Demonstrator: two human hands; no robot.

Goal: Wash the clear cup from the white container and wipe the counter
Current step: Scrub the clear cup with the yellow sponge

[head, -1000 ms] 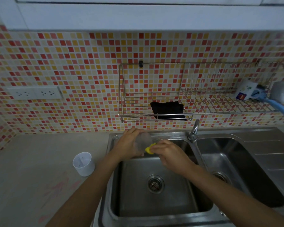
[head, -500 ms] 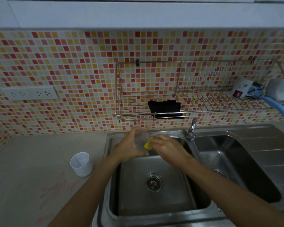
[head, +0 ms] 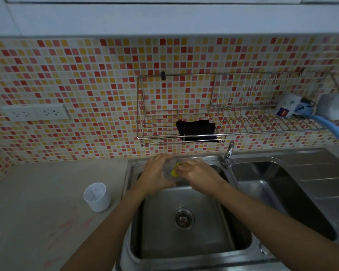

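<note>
A: What has moved?
B: The right hand point(head: 199, 173) has closed in on the left hand point(head: 156, 174), and less of the yellow sponge point(head: 174, 172) shows.
A: And the grips?
B: The left hand's fingers wrap the clear cup point(head: 168, 167) above the back of the sink point(head: 204, 237). The right hand pinches the sponge against it. The white container point(head: 97, 197) stands left of the sink.

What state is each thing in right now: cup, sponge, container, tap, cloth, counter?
clear cup: gripped by the left hand over the left basin
yellow sponge: pinched by the right hand, against the cup
white container: upright on the counter
faucet: no stream visible
dark cloth: hanging on the wire rack
counter: pink smears, not yet wiped
</note>
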